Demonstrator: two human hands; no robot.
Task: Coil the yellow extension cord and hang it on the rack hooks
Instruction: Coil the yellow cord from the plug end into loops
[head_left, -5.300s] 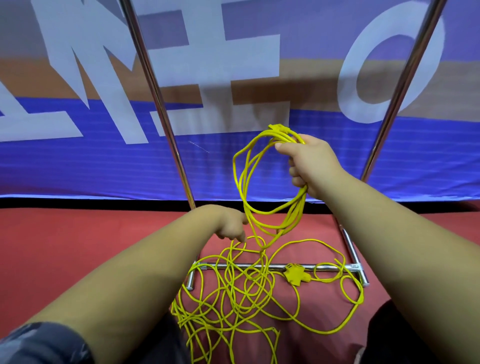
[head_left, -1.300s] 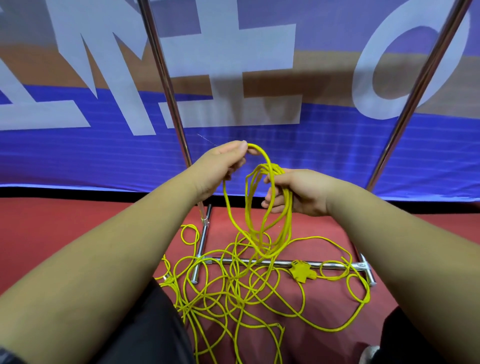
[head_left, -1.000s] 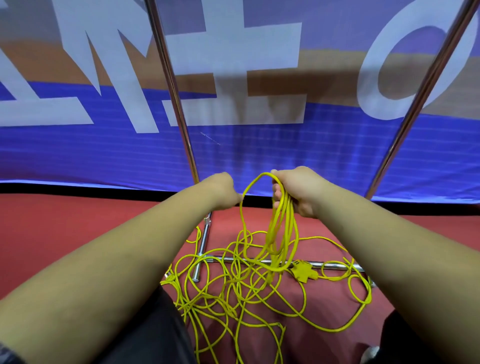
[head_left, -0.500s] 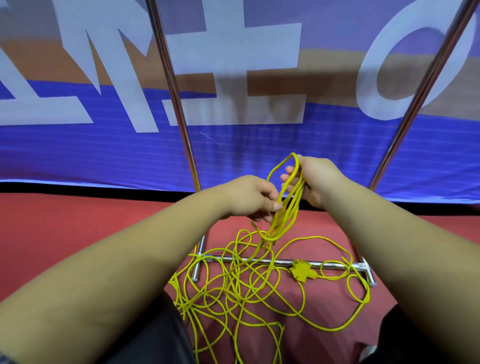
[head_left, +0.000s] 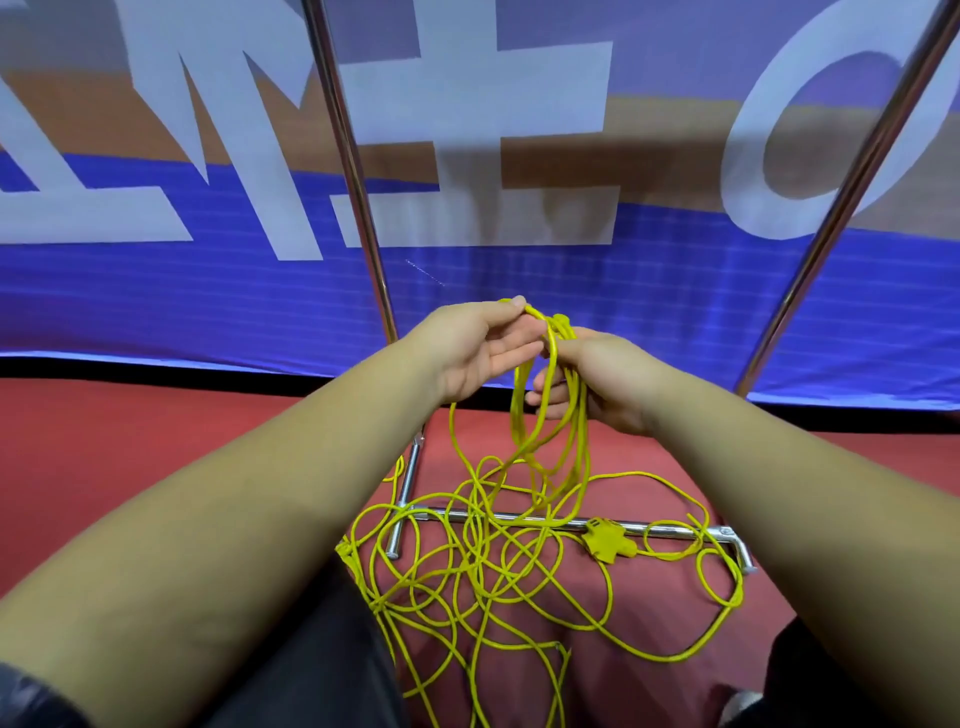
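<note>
Both forearms reached fwd to frame centre, hands nearly touching. Right hand (head_left: 597, 379) curled shut around a bunch of hanging loops of the yellow extension cord (head_left: 550, 415). Left hand (head_left: 475, 348) palm-in, thumb + forefinger pinched on a strand at top of the bunch, other fingers loose. Rest of cord lay tangled on red floor (head_left: 130, 441), lower centre, draped over rack base bar (head_left: 670, 530); socket end (head_left: 605, 540) against bar. Two chrome rack poles (head_left: 353, 171) rose w/ blue lettered banner (head_left: 156, 291) behind.
</note>
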